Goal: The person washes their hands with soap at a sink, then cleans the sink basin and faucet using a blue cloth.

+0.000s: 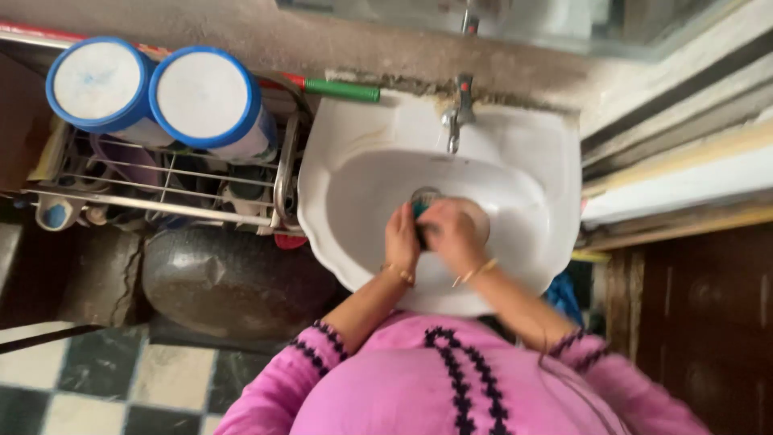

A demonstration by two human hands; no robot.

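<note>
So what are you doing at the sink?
A person in a pink top leans over a white sink. The left hand and the right hand are pressed together in the basin, with a small teal thing between them, just below the drain. The tap shows no running water. Two blue-rimmed containers sit on a wire rack beside the sink.

Both hands meet, arms stretched forward.

The left hand and right hand press close together, fingers curled inward and blurred; bangles circle both wrists, and pink sleeves with dark trim cover the upper forearms, elbows spread apart.
</note>
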